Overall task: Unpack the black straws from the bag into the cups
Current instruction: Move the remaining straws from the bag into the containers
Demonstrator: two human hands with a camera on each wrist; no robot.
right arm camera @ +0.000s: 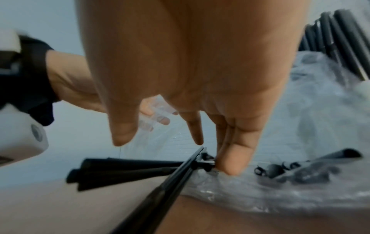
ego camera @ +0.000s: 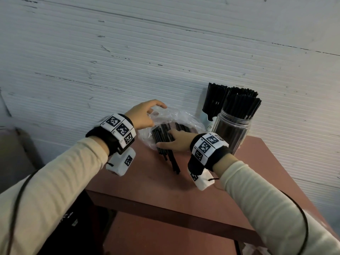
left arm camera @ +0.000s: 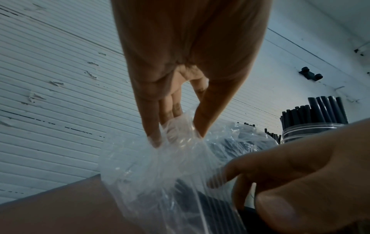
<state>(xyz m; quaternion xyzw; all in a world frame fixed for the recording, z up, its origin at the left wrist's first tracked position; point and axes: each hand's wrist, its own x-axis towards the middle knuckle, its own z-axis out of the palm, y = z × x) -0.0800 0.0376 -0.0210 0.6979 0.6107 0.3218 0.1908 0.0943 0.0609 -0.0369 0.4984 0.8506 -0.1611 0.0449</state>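
A clear plastic bag lies on the reddish-brown table against the wall, with a bundle of black straws partly out of its mouth and pointing toward me. My left hand pinches the bag's far upper edge; the left wrist view shows thumb and fingers gathered on the plastic. My right hand lies spread over the straws, with straight fingertips touching the straws at the bag's mouth. A clear jar and a white cup at the right both stand full of black straws.
A white ribbed wall rises right behind the bag and cups. The table's front edge is close to me, with a lower shelf beneath. A dark object sits beside the table at the lower left.
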